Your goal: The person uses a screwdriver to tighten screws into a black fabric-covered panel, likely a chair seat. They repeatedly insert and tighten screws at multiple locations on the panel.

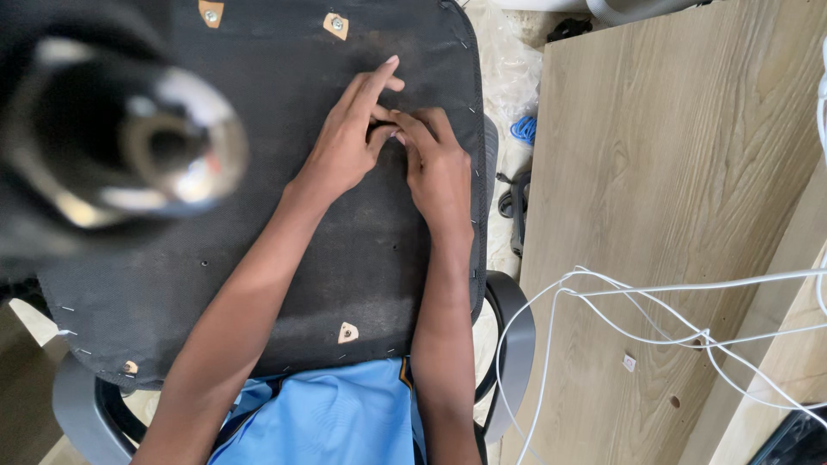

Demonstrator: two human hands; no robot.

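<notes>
Near the far right edge of the upturned chair seat, we pinch a small dark fitting between our left hand and right hand, fingertips closed together on it. Better we press steadily, with the blurred metal column at left and the white cables on the wooden board kept aside.

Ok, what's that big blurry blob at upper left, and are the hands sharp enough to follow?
Head view: the blob is a shiny metal cylinder close to the lens, out of focus with glare. Left hand and right hand are sharp on the black chair underside; lighting is even, shadows soft.
</notes>
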